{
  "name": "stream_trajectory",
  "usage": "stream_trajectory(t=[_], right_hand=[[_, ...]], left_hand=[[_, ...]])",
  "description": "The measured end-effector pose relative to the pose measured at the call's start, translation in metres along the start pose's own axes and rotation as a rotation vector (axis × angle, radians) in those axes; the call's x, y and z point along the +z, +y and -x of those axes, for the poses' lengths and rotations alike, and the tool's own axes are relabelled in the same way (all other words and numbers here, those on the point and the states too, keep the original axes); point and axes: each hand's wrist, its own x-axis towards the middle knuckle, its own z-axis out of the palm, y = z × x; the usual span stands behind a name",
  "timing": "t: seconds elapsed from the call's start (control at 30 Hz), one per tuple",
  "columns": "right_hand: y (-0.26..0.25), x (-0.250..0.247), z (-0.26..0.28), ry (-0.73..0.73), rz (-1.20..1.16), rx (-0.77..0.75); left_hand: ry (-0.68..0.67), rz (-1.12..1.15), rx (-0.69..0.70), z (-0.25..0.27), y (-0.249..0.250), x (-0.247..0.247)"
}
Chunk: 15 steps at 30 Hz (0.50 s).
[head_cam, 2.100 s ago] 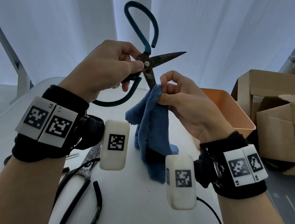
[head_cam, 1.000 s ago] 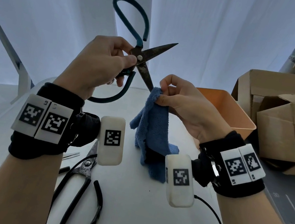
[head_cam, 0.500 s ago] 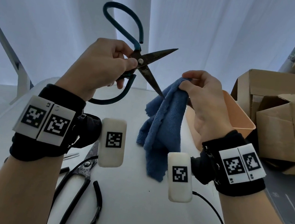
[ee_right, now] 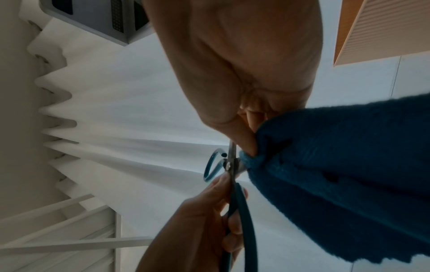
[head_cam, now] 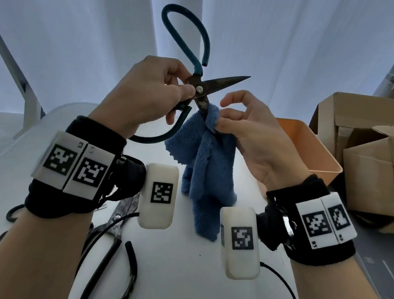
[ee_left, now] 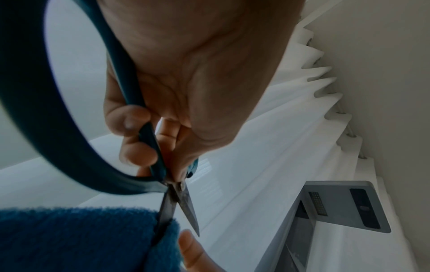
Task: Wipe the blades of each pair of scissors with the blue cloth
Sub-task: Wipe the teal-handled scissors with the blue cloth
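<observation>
My left hand (head_cam: 147, 96) holds up the teal-handled scissors (head_cam: 197, 81) near the pivot, blades spread apart. The upper blade (head_cam: 228, 80) points right, bare. The lower blade (ee_left: 166, 211) runs down into the blue cloth (head_cam: 210, 167), which my right hand (head_cam: 246, 131) pinches around it with thumb and finger. The rest of the cloth hangs down to the white table (head_cam: 193, 292). In the right wrist view the cloth (ee_right: 349, 184) fills the lower right beside the scissors' pivot (ee_right: 228, 165). A black-handled pair of scissors (head_cam: 111, 247) lies on the table under my left wrist.
An orange bin (head_cam: 310, 152) stands right of my right hand, with cardboard boxes (head_cam: 383, 165) beyond it. A black cable (head_cam: 291, 295) trails over the table at the right. White curtains hang behind.
My right hand lifted the cloth off the lower blade's tip, then brought it back to the blade's base near the pivot and pinched it there. The scissors shifted slightly.
</observation>
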Motion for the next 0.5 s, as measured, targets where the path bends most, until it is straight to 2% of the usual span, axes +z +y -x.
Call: stream_trajectory(t=[0.1, 0.27, 0.4, 0.5], right_hand=[[-0.0013, -0.0016, 0.0011, -0.047, 0.017, 0.017], [0.0021, 0.0044, 0.0009, -0.018, -0.007, 0.008], [0.0011, 0.001, 0.0005, -0.093, 0.032, 0.018], [0.0017, 0.0, 0.0009, -0.068, 0.046, 0.024]], left_hand=[[-0.002, 0.001, 0.004, -0.0002, 0.0002, 0.0006], [0.004, 0.015, -0.006, -0.0006, 0.0003, -0.0024], [0.005, 0.01, -0.007, -0.0008, -0.0011, -0.0035], [0.012, 0.013, 0.003, -0.0014, -0.001, -0.0025]])
